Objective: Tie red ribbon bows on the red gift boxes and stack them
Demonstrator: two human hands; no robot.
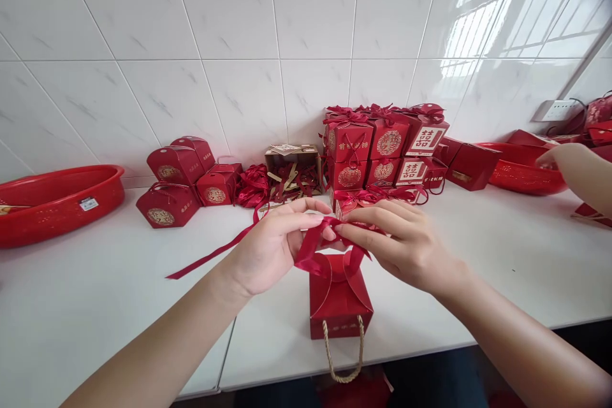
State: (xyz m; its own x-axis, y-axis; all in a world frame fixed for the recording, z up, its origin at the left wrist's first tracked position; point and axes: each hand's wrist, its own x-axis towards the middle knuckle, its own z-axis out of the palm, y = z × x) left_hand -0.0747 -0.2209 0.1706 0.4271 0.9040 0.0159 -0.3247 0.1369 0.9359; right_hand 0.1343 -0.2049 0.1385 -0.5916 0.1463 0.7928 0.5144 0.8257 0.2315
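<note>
Though close, red box below hands

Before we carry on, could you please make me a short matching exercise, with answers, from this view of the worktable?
Things:
1. ribbon above the nearest box
2. rope handle
3. socket strip
4. basin at the left edge

Descriptions:
A. white, against the wall on the right
B. red, with a white label on its side
C. between the left hand and right hand, in their fingers
D. beige, looped from the box's front

Pairs: 1-C, 2-D, 3-A, 4-B
</note>
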